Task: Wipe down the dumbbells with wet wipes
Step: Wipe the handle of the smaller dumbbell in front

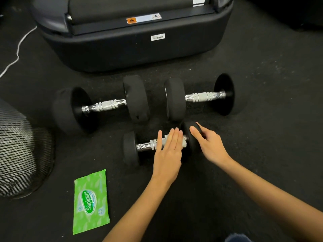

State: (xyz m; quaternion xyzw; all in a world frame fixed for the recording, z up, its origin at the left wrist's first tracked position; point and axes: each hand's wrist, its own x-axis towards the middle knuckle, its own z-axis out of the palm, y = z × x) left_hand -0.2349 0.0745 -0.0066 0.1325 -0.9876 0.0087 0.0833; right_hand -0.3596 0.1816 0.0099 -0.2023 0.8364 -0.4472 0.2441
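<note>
Dumbbells lie on the dark gym floor point(262, 154). The small dumbbell point(145, 145) is nearest the person, and its shiny bar runs left to right. The left hand point(167, 151) lies flat across that bar, fingers straight and close together, pressing a white wet wipe point(183, 143) onto the metal near the right weight. The right hand point(209, 145) rests on that right weight, fingers curled loosely on it, likely to stop the dumbbell from rolling. To wipe more, the left hand would slide along the bar toward the left weight.

Two big dumbbells sit just behind, end to end: the left big dumbbell point(104, 106) and the right big dumbbell point(201, 96). A black machine base point(132, 48) stands behind them. The green wipes pack point(90, 201) lies near the left arm, beside a mesh basket point(19, 154). Nothing blocks the bar.
</note>
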